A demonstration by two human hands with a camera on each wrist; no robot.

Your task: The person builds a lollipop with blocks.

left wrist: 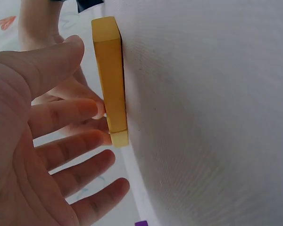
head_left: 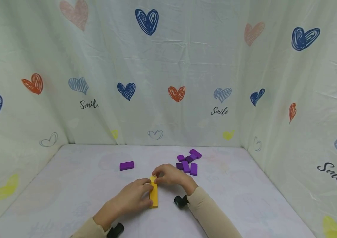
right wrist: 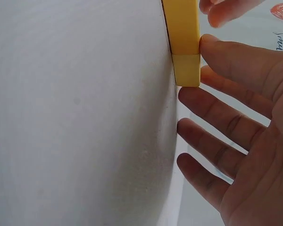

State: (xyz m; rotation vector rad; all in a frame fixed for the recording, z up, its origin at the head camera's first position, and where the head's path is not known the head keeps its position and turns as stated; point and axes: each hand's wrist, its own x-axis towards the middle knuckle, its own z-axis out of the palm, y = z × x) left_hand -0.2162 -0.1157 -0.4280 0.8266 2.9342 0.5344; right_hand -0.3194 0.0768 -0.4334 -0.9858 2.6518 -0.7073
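Note:
A long yellow block [head_left: 154, 195] lies on the table in front of me, with a short, paler yellow block [right wrist: 187, 70] against its far end. My left hand [head_left: 132, 195] is along the left side of the long block, thumb near its near end and fingertips by the far part. In the left wrist view its fingers [left wrist: 80, 175] are spread and fairly straight. From the right, my right hand [head_left: 172, 175] reaches the far end. Its thumb [right wrist: 231, 54] touches close to the joint, and extended fingertips are right at the short block's end.
One purple block [head_left: 126, 166] lies alone at the back left. Several purple blocks [head_left: 194, 169], some darker, are grouped at the back right. A white curtain [head_left: 186, 59] with printed hearts surrounds the table [head_left: 239, 205]. Dark wrist cameras [head_left: 181, 201] are on both wrists.

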